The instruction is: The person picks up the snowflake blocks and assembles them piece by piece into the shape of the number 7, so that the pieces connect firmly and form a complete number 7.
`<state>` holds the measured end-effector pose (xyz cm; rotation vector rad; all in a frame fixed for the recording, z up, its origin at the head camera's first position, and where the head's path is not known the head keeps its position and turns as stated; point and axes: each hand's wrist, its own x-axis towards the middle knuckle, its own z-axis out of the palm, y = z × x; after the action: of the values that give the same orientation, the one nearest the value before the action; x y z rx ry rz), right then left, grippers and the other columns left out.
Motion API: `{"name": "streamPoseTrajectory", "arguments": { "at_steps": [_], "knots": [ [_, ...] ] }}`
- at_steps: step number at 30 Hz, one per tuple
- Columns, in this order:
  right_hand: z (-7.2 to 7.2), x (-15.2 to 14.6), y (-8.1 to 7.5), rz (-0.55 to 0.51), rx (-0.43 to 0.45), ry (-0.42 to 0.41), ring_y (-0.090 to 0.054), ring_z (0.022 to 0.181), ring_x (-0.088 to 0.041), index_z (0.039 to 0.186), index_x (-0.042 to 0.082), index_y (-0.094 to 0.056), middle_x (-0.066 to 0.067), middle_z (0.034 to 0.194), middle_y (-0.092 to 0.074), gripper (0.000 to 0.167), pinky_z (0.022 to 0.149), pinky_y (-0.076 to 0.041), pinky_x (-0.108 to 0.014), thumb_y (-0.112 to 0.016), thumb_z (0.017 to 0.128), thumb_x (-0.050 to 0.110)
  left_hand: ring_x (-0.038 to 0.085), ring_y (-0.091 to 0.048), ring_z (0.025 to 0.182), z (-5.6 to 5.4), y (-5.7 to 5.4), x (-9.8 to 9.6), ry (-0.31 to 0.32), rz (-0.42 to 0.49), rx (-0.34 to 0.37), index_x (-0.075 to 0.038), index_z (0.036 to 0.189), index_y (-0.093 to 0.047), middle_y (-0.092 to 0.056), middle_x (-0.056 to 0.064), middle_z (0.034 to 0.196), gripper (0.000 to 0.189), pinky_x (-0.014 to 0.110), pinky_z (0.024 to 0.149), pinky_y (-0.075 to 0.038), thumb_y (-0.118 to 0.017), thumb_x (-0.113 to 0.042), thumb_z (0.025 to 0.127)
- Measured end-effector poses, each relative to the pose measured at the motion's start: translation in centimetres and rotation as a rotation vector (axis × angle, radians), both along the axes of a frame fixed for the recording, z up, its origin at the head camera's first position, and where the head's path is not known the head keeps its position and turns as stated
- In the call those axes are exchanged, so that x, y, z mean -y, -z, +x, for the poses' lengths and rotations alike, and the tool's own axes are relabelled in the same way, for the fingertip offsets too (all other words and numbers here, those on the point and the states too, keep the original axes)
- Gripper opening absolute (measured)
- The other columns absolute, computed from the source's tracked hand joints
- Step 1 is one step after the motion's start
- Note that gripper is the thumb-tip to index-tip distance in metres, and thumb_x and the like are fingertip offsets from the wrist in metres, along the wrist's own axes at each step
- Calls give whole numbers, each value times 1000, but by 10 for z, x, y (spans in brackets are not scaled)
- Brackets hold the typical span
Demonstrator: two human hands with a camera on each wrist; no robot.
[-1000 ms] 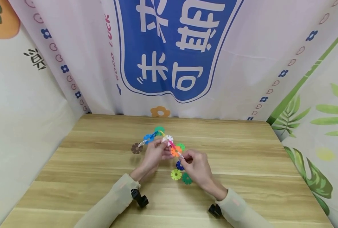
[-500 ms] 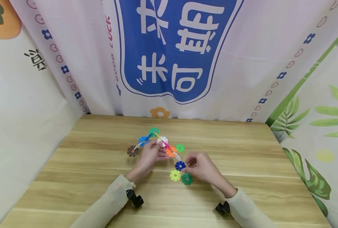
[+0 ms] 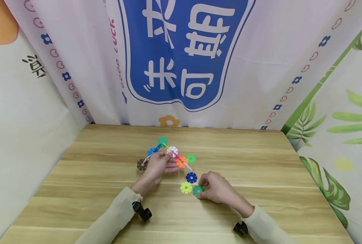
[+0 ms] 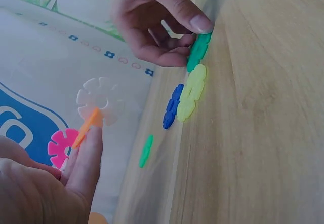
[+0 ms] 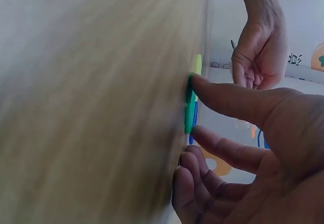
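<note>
My left hand holds up a chain of interlocked, notched plastic snowflake discs, its thumb at the white disc. The chain runs from a brown disc through blue and green to an orange disc, with a clear whitish disc at the near end. A pink disc joins in near the fingers. On the table, my right hand pinches a dark green snowflake disc by its edges between thumb and index finger.
Loose on the wooden table lie a yellow-green disc, a dark blue disc and a small bright green disc. A printed curtain hangs behind the table's back edge.
My right hand has let go of the clear disc at the chain's end and moved toward me to the dark green disc, which it now pinches. The held chain has shifted slightly left.
</note>
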<state>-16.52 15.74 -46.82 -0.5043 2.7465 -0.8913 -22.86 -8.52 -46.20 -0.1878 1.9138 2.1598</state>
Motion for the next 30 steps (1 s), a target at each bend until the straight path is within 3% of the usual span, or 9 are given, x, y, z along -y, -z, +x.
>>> {"name": "streamPoseTrajectory", "arguments": {
  "at_steps": [5,9,15,20,30],
  "knots": [
    [1,-2,1,-55,58,14,-59,79,-14,90,8,-69,-2,89,-66,34,68,-54,-24,-96,73,15,20,-76,77,-2,0,1,8,9,9,8,120,-58,-69,15,95,24,38,82,-69,-49,-12,111],
    [-1,-3,2,-202,84,42,-61,73,-13,89,6,-66,-2,84,-67,27,61,-56,-21,-91,78,7,19,-75,77,-4,0,3,5,11,7,8,120,-59,-67,13,94,23,38,83,-69,-50,-12,111],
    [-6,-2,0,-519,156,165,-72,70,-19,97,-3,-68,-13,87,-70,19,65,-69,-36,-82,85,-2,18,-74,80,-7,-2,4,-5,18,-5,8,121,-60,-67,13,94,24,38,84,-69,-51,-12,111],
    [-10,0,-4,-690,242,265,-76,77,-19,110,-9,-70,-17,96,-71,22,78,-69,-39,-77,90,-4,18,-73,78,-8,-2,4,-13,30,-6,8,120,-59,-67,12,92,23,37,83,-69,-51,-11,111],
    [-17,4,-6,-795,295,353,-79,84,-28,117,-8,-72,-14,98,-72,27,87,-68,-43,-77,93,2,18,-74,77,-10,-1,6,-22,40,4,7,119,-59,-67,11,91,22,37,82,-69,-52,-12,111]
  ]
}}
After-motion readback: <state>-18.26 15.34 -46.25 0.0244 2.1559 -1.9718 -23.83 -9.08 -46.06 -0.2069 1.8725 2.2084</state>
